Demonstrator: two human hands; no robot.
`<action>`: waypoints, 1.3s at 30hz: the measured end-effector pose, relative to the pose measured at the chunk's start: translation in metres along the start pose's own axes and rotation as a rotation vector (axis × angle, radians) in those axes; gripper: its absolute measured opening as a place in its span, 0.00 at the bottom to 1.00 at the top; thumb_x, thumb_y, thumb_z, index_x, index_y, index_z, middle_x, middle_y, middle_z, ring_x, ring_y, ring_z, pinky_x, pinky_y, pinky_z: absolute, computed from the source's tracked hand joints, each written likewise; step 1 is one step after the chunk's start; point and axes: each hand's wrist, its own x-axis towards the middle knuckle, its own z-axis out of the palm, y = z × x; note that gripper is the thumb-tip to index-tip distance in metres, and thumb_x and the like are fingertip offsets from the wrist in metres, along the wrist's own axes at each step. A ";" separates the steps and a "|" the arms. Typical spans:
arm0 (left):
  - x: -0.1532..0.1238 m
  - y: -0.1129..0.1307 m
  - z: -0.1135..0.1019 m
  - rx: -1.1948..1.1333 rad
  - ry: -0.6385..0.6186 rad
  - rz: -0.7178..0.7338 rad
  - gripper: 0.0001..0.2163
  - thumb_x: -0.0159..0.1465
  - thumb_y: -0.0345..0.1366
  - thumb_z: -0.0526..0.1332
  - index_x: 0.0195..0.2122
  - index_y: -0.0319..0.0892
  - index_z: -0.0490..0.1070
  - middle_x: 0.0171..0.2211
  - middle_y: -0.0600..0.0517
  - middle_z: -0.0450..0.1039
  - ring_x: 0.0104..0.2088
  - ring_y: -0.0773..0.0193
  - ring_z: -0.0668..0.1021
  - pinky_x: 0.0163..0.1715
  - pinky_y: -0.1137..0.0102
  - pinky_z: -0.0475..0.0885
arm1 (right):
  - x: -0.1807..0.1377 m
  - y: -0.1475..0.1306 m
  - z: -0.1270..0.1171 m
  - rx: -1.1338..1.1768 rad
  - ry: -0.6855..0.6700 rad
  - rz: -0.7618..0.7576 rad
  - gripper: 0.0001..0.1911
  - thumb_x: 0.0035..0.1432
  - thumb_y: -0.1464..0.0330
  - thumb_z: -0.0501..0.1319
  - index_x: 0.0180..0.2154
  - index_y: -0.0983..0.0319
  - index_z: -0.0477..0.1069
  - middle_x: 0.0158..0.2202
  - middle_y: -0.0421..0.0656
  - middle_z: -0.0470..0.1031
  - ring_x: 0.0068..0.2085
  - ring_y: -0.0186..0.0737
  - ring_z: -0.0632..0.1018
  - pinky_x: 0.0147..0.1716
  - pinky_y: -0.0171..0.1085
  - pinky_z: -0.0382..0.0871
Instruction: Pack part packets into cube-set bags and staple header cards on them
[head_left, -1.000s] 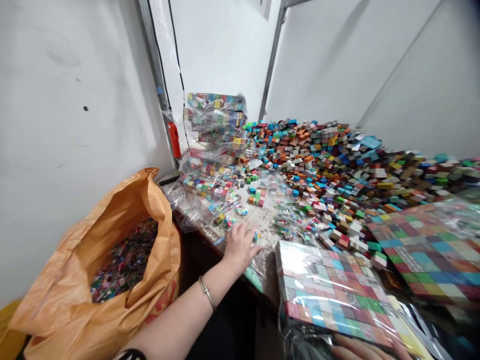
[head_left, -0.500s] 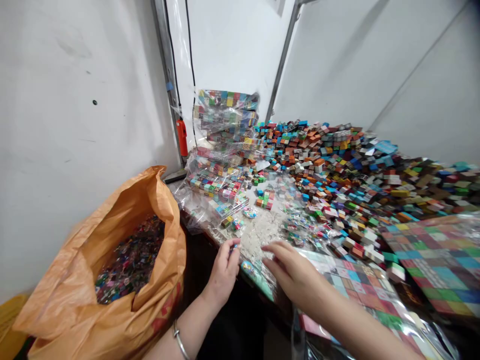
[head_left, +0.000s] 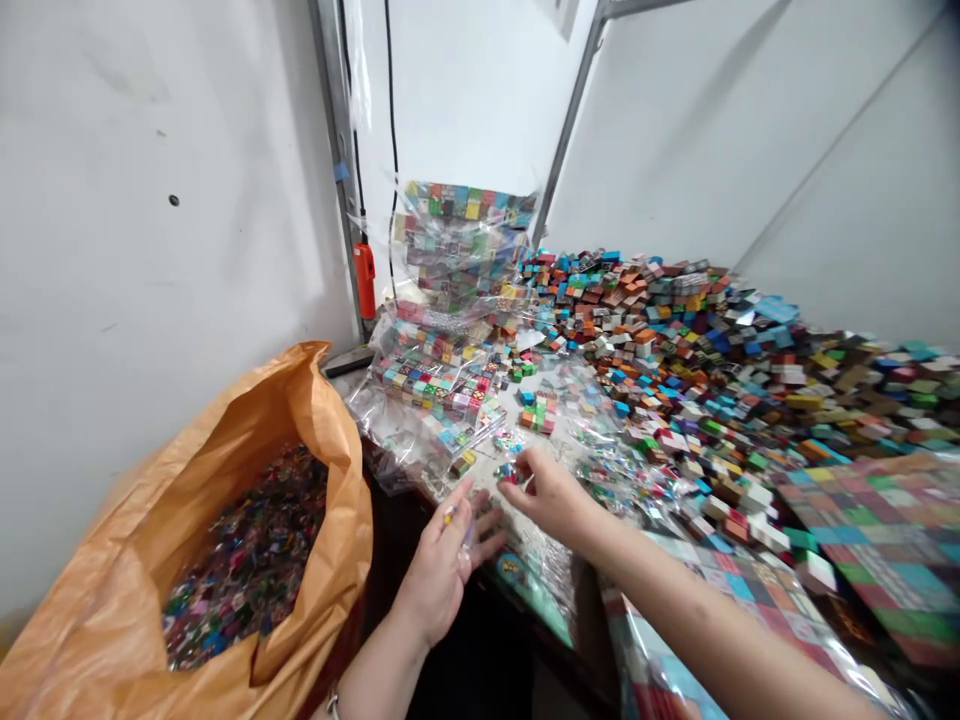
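Observation:
My left hand (head_left: 450,560) is at the table's near edge, palm turned up and fingers partly spread. A small clear packet with a yellow bit shows by its thumb; its contents are too blurred to tell. Over the table my right hand (head_left: 555,495) has its thumb and fingertips drawn together at a small packet of colourful pieces (head_left: 507,471). Just beyond lie another small colourful packet (head_left: 510,440) and a little yellow-and-brown block (head_left: 463,463). A short row of green and pink blocks (head_left: 538,411) lies farther back.
An orange woven sack (head_left: 341,530) of small colourful packets stands open at left. Film-wrapped block sheets (head_left: 431,375) are stacked at the back. A large heap of small boxes (head_left: 675,330) fills the right, with wrapped sheets (head_left: 885,540) in front. An orange handset (head_left: 364,280) hangs on a cable.
My right hand has moved forward and left to the small packet, which has shifted right from beside the yellow-and-brown block. My left hand's fingers have spread and its palm has turned up.

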 end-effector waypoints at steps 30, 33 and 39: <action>0.017 -0.020 0.025 0.014 0.121 -0.115 0.21 0.53 0.40 0.64 0.47 0.46 0.60 0.38 0.49 0.71 0.36 0.62 0.76 0.28 0.74 0.71 | -0.038 -0.012 -0.035 -0.027 -0.228 -0.234 0.08 0.50 0.72 0.56 0.32 0.62 0.73 0.39 0.44 0.72 0.41 0.38 0.72 0.44 0.35 0.62; 0.015 -0.021 0.020 0.122 0.162 -0.094 0.15 0.53 0.39 0.64 0.40 0.45 0.63 0.32 0.53 0.69 0.32 0.65 0.75 0.22 0.77 0.67 | -0.020 0.024 -0.066 -0.100 -0.106 0.039 0.13 0.57 0.66 0.52 0.33 0.59 0.74 0.39 0.43 0.72 0.39 0.35 0.72 0.40 0.31 0.64; 0.002 -0.027 0.016 0.237 0.023 -0.093 0.12 0.54 0.40 0.62 0.37 0.43 0.64 0.27 0.54 0.66 0.29 0.66 0.72 0.19 0.78 0.63 | 0.022 0.099 -0.078 -0.256 0.003 0.374 0.12 0.53 0.63 0.58 0.29 0.67 0.71 0.32 0.48 0.72 0.37 0.43 0.72 0.38 0.42 0.64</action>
